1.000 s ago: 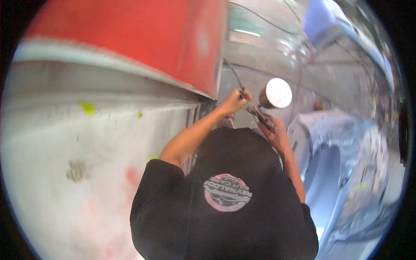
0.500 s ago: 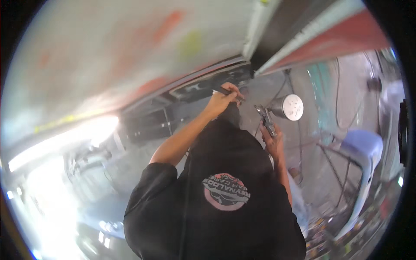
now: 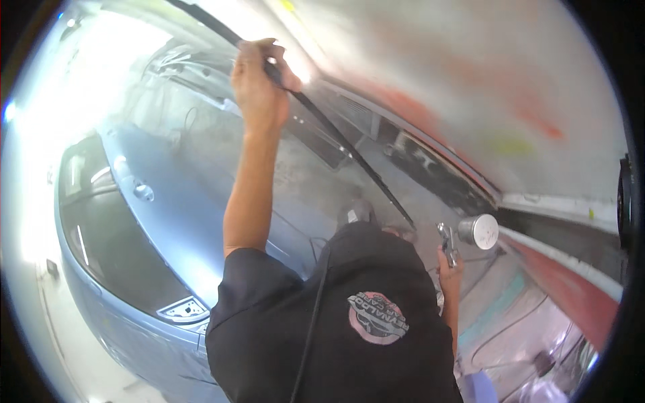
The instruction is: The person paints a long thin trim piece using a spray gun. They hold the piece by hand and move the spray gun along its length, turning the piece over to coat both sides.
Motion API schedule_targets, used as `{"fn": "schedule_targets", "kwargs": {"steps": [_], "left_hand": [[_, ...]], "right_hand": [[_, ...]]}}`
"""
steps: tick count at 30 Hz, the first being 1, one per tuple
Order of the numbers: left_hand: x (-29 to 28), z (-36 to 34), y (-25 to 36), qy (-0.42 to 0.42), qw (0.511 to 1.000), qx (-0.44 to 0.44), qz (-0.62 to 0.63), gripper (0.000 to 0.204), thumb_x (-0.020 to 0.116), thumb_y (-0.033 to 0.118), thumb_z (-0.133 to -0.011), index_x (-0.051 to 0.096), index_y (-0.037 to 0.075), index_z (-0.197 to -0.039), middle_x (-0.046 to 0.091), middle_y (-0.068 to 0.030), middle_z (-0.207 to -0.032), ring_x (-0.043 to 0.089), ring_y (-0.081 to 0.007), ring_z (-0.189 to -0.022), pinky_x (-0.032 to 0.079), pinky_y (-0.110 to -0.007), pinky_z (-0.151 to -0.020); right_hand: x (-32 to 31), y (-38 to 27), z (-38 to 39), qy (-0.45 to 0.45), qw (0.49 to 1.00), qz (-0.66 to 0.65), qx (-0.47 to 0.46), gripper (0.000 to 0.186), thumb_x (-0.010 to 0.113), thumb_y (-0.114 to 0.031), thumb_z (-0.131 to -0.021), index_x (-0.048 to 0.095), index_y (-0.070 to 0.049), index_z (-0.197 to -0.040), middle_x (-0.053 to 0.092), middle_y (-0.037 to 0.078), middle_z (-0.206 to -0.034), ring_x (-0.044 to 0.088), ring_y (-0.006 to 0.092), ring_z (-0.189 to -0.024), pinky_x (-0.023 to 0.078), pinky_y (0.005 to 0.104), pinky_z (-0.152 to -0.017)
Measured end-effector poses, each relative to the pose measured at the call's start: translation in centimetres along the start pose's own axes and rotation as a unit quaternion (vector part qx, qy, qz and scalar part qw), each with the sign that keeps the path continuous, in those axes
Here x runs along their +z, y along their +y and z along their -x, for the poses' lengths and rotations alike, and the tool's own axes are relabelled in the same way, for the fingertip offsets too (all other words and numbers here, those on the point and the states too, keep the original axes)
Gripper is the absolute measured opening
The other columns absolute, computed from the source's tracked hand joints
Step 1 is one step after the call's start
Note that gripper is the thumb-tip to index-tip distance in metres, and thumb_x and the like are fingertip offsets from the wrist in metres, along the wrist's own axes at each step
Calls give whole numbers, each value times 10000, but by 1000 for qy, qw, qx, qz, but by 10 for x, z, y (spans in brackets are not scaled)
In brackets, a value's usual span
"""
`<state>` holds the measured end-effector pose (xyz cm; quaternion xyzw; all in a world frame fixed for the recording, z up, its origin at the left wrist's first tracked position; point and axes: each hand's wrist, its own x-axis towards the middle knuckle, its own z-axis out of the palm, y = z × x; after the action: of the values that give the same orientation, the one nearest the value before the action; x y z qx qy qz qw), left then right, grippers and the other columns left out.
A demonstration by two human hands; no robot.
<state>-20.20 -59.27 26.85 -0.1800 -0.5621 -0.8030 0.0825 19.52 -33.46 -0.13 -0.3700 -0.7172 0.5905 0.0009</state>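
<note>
My left hand [image 3: 259,84] is raised to the upper left, its fingers wrapped round a long, thin black trim strip [image 3: 336,138]. The strip slants from the top edge down toward the middle, its lower end near my feet. Lower right, my right hand [image 3: 450,265] grips a metal spray gun [image 3: 446,240]. The gun's silver cup [image 3: 478,232], with a pale round end, sits beside it. A gap separates the gun from the strip's lower end. My right fingers are partly hidden behind the gun.
A blue car body [image 3: 158,181] with a dark window stands on the left. Along the upper right runs a large grey panel [image 3: 457,80] with red and yellow patches. A black hose [image 3: 312,322] crosses my shirt. A purple-blue chair [image 3: 480,388] shows at the bottom right.
The view has turned left, bringing the blue car into sight. My left hand has risen and moved left with the strip, now seen along its length. The spray gun stays in my right hand.
</note>
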Motion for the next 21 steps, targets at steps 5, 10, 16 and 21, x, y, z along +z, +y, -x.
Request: {"fn": "schedule_targets", "kwargs": {"steps": [5,10,16,21], "left_hand": [[-39,-9,61,94,994,58,-23,547,481,530,-1046,562,13,-1207,581,-55,-895,430,-122,-575,363,-272,-511],[-75,-13,137,63,989,132,-36,505,503,471,-1057,514,18,-1278,578,-89,-898,422,-114,-569,339,-253,-494],[-97,-23,186,101,989,78,-75,475,544,418,-1056,515,34,-1333,618,-128,-927,422,-118,-582,352,-254,-508],[-136,-13,57,165,982,-57,-73,473,578,456,-1026,546,65,-1290,644,-124,-851,447,-119,-554,364,-261,-473]], "right_hand": [[-21,24,-18,-59,998,6,-30,228,672,-183,-926,677,8,-1050,626,46,-747,566,112,-624,456,298,-581],[-32,35,-23,-58,996,34,-55,295,681,-180,-918,676,30,-1124,662,66,-804,626,152,-738,495,309,-692],[-71,35,-4,-138,984,78,-78,388,693,-183,-911,660,-8,-1256,703,87,-894,646,175,-818,509,324,-776],[-84,81,-33,-153,976,103,-112,358,694,-174,-910,669,-8,-1226,698,92,-894,632,167,-824,500,320,-789]]}}
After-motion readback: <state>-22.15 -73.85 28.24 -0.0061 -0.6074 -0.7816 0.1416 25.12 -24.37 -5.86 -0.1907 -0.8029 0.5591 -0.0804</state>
